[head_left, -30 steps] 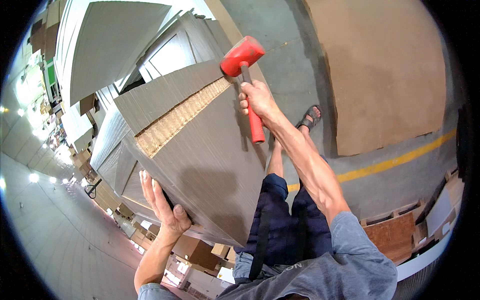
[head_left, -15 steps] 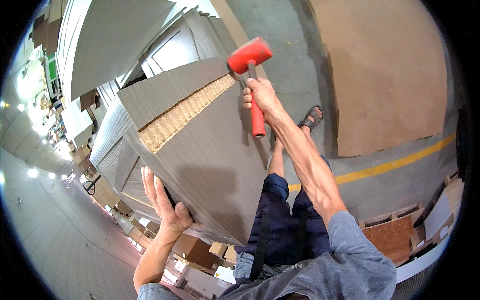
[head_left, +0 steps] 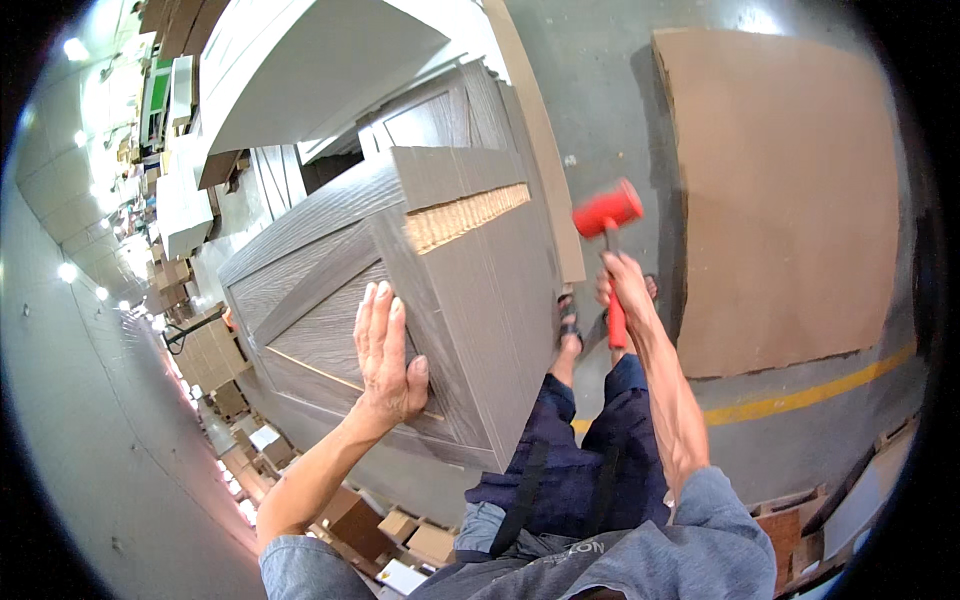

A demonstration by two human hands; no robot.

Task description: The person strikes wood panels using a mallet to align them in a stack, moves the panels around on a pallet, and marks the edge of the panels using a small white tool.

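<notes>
My right hand [head_left: 625,280] is wrapped round the handle of a red mallet [head_left: 610,208], its head up and apart from the furniture. On the left stands a grey wood-grain cabinet [head_left: 490,300] with a paneled face crossed by a slanting strip. A band of raw, tan, ridged material [head_left: 470,218] shows between its side and a grey board [head_left: 455,170] along the far edge. My left hand [head_left: 385,350] lies flat on the paneled face, close to the cabinet's near corner, fingers stretched out.
A large brown sheet [head_left: 785,200] lies on the grey floor to the right, by a yellow line [head_left: 800,398]. White panels [head_left: 320,80] and another grey cabinet piece [head_left: 430,115] stand behind. Cartons [head_left: 400,525] and boards fill the lower left background. My feet stand beside the cabinet.
The mallet has come away from the board's end, toward me and to the right. My left hand now lies further onto the paneled face. The view has shifted, showing more of that face.
</notes>
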